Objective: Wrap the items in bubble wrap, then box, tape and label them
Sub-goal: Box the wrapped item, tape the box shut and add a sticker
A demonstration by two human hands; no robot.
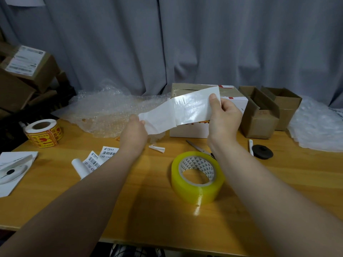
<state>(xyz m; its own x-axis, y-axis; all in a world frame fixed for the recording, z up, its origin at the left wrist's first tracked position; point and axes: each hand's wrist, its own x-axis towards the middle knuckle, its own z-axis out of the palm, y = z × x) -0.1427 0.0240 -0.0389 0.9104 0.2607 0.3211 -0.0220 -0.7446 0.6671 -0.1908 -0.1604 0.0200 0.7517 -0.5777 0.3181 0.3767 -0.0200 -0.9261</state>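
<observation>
The white box (187, 131) stands shut at the back of the table (148, 204), with brown tape across its top, so its contents are hidden. Just to its right are two brown cartons (259, 120), one behind the other. Their flaps are up, but from this angle you cannot tell what is inside them. At the far left, closed cardboard parcels (27, 71) are stacked, and the top one carries a printed label.

You hold a long white label strip (178, 113) in front of the white box, slanting up from left to right. Its right half is glossy and its left half matte. Your left hand (134, 131) pinches the lower left end, back of the hand towards you, fingers hidden behind the paper. Your right hand (225, 116) grips the upper right end, thumb pressed on the front face and fingers curled behind. Both forearms reach out over the table.

Below your right wrist the tape roll (197, 178) lies flat, with the scissors (198, 148) just beyond it. The bubble wrap (107, 112) is heaped behind your left hand. Barcode labels (100, 158) lie near your left forearm, and a roll of yellow stickers (43, 133) stands further left.
</observation>
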